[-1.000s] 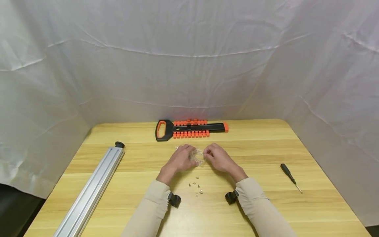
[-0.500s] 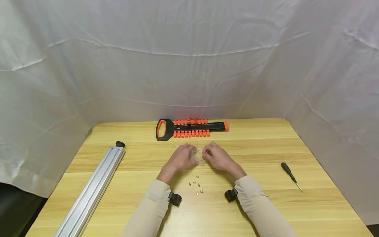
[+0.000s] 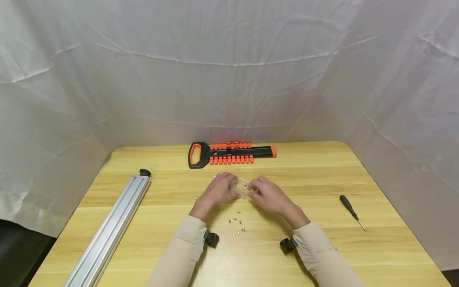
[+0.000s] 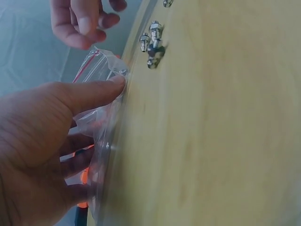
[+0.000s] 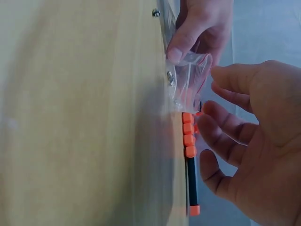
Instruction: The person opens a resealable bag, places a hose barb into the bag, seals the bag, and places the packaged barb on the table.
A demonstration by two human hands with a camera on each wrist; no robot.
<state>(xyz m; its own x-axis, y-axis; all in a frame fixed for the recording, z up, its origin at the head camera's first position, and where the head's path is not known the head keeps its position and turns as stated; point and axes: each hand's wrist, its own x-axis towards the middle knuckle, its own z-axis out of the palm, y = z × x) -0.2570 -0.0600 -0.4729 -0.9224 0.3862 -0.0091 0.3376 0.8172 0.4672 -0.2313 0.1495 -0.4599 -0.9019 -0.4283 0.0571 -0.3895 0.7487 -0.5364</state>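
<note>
A clear zip-lock bag [image 4: 101, 66] with a red line along its mouth lies at the middle of the table. My left hand [image 3: 219, 190] grips it, thumb pressed on the near side and the other fingers behind. Shiny metal bits show at the bag, one metal fitting [image 5: 170, 78] just below the left thumb. Beside the bag's mouth is my right hand [image 3: 269, 195], fingers loosely bent and spread, with nothing visible between them. In the left wrist view a small gap separates it from the bag. Several small metal fittings [image 3: 240, 222] lie loose nearer to me.
Behind the hands lies a black and orange tool [image 3: 233, 153] with a loop handle. A long aluminium rail [image 3: 111, 227] with a black knob [image 3: 145, 172] lies at the left. On the right is a black-handled screwdriver [image 3: 352, 212]. Pale curtains [image 3: 229, 95] surround the table.
My right hand's fingers have come apart from the bag's edge, and its wrist has shifted right and toward me. The left hand keeps its hold on the bag.
</note>
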